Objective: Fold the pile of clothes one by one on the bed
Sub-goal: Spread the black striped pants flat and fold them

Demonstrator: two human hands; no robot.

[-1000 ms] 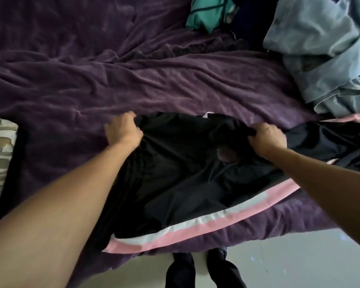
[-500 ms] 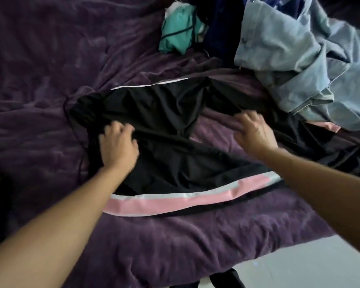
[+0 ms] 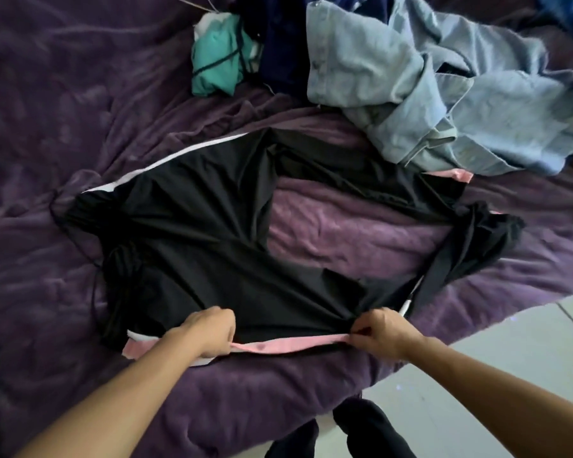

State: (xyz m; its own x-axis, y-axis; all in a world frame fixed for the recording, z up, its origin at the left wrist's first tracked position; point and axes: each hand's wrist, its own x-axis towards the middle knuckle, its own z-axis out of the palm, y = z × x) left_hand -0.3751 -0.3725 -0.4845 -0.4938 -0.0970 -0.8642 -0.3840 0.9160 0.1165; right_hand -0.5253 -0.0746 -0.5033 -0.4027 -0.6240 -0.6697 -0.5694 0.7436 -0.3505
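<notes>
A pair of black pants (image 3: 196,233) lies spread on the bed (image 3: 63,94), waist to the left, its two legs splayed apart with purple cover showing between them. The left hand (image 3: 209,332) has its fingers curled round the near edge of the near leg (image 3: 278,309). The right hand (image 3: 382,332) pinches the pink stripe (image 3: 288,345) a little further along the same edge. The stripe runs taut between them.

This looks like the lengthwise fold, bringing the near leg over the far leg (image 3: 361,170). To do it well, I would say both hands should lift together and keep the edge stretched. That way the slippery cloth travels as one flat panel and does not sag in the middle. The near stripe should land on the far outer seam, where a white line shows. The cuff ends on the right are bunched and twisted, so they want straightening. A thin cord trails from the waist and should be tucked in.

By count there is one pair of pants in hand, with two legs, and two hands on it. The pile (image 3: 394,77) sits at the far right of the bed, just beyond the far leg. At least three pieces show in it: one pale denim (image 3: 444,94), one teal piece (image 3: 217,61) and one navy piece (image 3: 285,44). I cannot tell whether more lie beneath. No folded clothes are in view.
</notes>
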